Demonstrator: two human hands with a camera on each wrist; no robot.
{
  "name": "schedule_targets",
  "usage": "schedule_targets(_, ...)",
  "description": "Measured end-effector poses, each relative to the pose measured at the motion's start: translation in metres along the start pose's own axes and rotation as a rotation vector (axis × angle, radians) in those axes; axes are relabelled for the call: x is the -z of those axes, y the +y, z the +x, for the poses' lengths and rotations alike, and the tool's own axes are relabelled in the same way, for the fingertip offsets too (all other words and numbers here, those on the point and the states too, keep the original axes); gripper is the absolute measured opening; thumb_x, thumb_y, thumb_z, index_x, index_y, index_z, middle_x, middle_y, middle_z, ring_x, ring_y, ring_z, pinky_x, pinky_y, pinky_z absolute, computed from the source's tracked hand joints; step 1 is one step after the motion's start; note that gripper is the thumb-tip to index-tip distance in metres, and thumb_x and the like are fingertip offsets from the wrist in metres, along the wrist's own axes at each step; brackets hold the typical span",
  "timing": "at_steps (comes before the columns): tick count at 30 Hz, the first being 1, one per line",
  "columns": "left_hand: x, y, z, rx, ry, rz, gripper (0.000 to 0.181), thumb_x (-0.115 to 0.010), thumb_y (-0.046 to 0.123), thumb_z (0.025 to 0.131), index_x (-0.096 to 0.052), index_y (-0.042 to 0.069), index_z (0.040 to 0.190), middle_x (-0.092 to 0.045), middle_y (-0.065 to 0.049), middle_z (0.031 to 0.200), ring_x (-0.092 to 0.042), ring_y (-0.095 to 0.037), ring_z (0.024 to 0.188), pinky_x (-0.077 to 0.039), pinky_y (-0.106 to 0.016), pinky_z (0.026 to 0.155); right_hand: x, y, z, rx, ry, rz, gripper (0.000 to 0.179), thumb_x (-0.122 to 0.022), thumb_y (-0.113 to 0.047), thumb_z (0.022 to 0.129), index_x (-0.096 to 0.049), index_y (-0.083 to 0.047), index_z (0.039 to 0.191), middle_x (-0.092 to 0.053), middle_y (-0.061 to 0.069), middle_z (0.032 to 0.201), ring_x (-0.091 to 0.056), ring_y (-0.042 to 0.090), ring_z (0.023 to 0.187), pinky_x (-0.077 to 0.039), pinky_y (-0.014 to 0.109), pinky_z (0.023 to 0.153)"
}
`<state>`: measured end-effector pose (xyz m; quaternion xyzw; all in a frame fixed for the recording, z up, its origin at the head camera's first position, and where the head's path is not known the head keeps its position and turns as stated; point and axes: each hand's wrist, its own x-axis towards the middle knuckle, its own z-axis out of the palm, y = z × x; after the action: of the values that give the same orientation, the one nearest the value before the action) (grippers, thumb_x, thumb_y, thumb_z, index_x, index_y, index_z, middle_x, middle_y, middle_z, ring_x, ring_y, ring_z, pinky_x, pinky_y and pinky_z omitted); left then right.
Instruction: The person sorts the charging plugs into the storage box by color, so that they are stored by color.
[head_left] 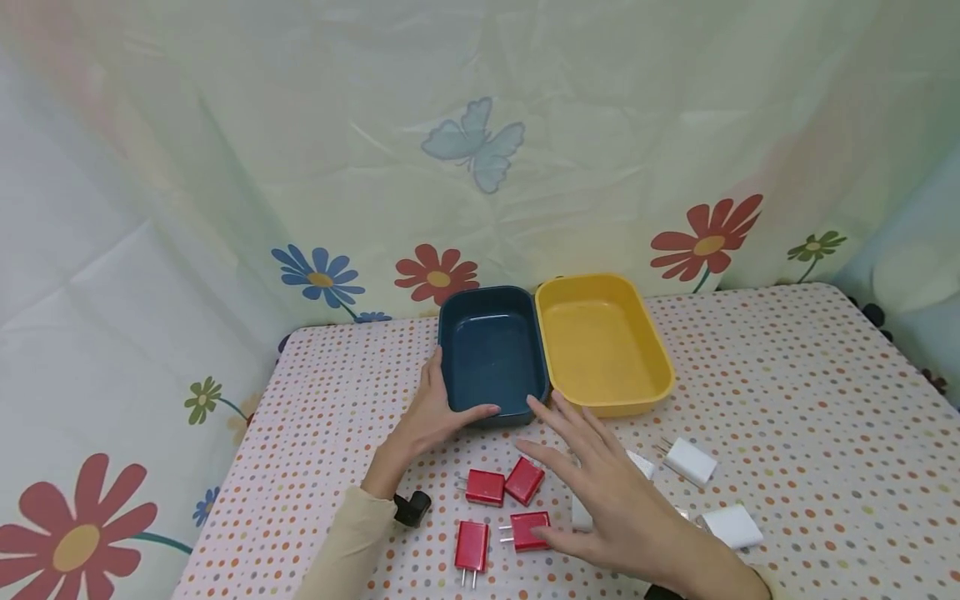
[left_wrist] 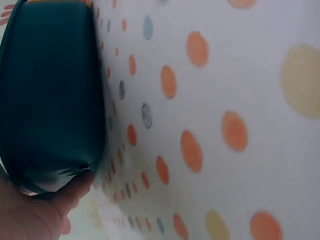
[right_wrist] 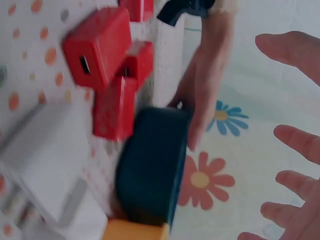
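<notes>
The scene is backed by a pale curtain (head_left: 600, 125), on which large flowers and a blue butterfly are printed. In front of it a desk (head_left: 810, 400) is covered with white cloth dotted in orange, grey and tan. At the desk's far edge a yellow bin (head_left: 600, 350) is set, and just beside it, to the left, a dark blue bin (head_left: 495, 358) is placed; both are seen upright. The dark blue bin is held at its near left corner by the left hand (head_left: 430, 422), whose grip is closed about that corner, the fingers laid along the outer left wall and the thumb at the near side. The right hand (head_left: 611, 496) is raised above the desk, its grip wide and unfilled, the fingers and thumb spread. White chargers (head_left: 690, 462) are scattered beneath and beside that hand, some partly hidden by it. Four red chargers (head_left: 485, 487) are grouped between the two forearms, nearer than the dark blue bin; metal prongs can be seen on several. A small black device (head_left: 412, 508) is worn at the left wrist.
</notes>
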<state>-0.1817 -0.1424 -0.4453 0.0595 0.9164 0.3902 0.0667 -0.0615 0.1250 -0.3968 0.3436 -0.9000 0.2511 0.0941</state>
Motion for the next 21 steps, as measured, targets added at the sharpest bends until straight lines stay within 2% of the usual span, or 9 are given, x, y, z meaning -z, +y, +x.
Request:
schedule_targets(3, -0.003, 0.0, 0.001, 0.007, -0.012, 0.0, 0.142, -0.082, 0.073, 0.073, 0.004, 0.011, 0.168, -0.01, -0.02, 0.172, -0.024, -0.044, 0.154, -0.036, -0.064, 0.117, -0.01, -0.002, -0.004, 0.018, -0.035, 0.039, 0.087, -0.093, -0.048, 0.076, -0.054, -0.027, 0.15, -0.022, 0.002, 0.173, -0.022, 0.036, 0.157, -0.035, 0.073, 0.111)
schedule_targets(6, -0.004, 0.001, 0.001, 0.014, -0.013, -0.005, 0.145, -0.083, 0.074, 0.071, 0.006, 0.013, 0.168, -0.009, -0.019, 0.172, -0.024, -0.043, 0.154, -0.036, -0.063, 0.117, -0.018, -0.004, -0.007, 0.015, -0.082, 0.088, 0.085, -0.094, -0.041, 0.076, -0.055, -0.024, 0.149, -0.033, 0.005, 0.168, -0.035, 0.034, 0.151, -0.044, 0.066, 0.108)
schedule_targets(10, -0.003, 0.001, 0.002, 0.028, -0.012, -0.019, 0.146, -0.084, 0.073, 0.07, 0.006, 0.015, 0.168, -0.01, -0.018, 0.172, -0.024, -0.042, 0.154, -0.037, -0.063, 0.116, -0.023, -0.005, -0.007, -0.045, -0.217, 0.199, 0.082, -0.094, -0.033, 0.079, -0.054, -0.023, 0.151, -0.045, 0.003, 0.159, -0.049, 0.026, 0.138, -0.054, 0.052, 0.103)
schedule_targets(13, -0.002, 0.0, 0.002, 0.034, -0.021, -0.045, 0.146, -0.087, 0.069, 0.07, 0.007, 0.016, 0.168, -0.01, -0.017, 0.172, -0.023, -0.041, 0.154, -0.037, -0.063, 0.116, -0.026, -0.004, -0.007, -0.097, -0.311, 0.313, 0.077, -0.09, -0.027, 0.084, -0.053, -0.023, 0.152, -0.049, -0.002, 0.154, -0.053, 0.023, 0.133, -0.055, 0.043, 0.102)
schedule_targets(15, -0.001, 0.0, 0.003, 0.035, -0.029, -0.06, 0.147, -0.088, 0.067, 0.07, 0.008, 0.017, 0.168, -0.009, -0.016, 0.173, -0.022, -0.041, 0.155, -0.036, -0.064, 0.116, -0.029, -0.003, -0.007, -0.112, -0.338, 0.369, 0.073, -0.089, -0.024, 0.086, -0.054, -0.022, 0.151, -0.052, -0.004, 0.15, -0.054, 0.02, 0.128, -0.056, 0.038, 0.101)
schedule_targets(18, 0.0, 0.0, 0.004, 0.027, -0.039, -0.08, 0.148, -0.09, 0.065, 0.07, 0.009, 0.017, 0.168, -0.007, -0.016, 0.173, -0.019, -0.04, 0.156, -0.035, -0.064, 0.117, -0.033, -0.001, -0.007, -0.152, -0.379, 0.382, 0.067, -0.088, -0.02, 0.086, -0.059, -0.021, 0.147, -0.056, -0.006, 0.142, -0.056, 0.016, 0.12, -0.057, 0.036, 0.099)
schedule_targets(21, -0.001, 0.001, 0.005, 0.025, -0.044, -0.089, 0.148, -0.09, 0.065, 0.069, 0.009, 0.017, 0.168, -0.007, -0.015, 0.174, -0.018, -0.039, 0.157, -0.034, -0.064, 0.118, -0.038, 0.002, -0.007, -0.175, -0.405, 0.337, 0.062, -0.089, -0.017, 0.084, -0.064, -0.02, 0.141, -0.06, -0.005, 0.133, -0.058, 0.013, 0.112, -0.059, 0.035, 0.094)
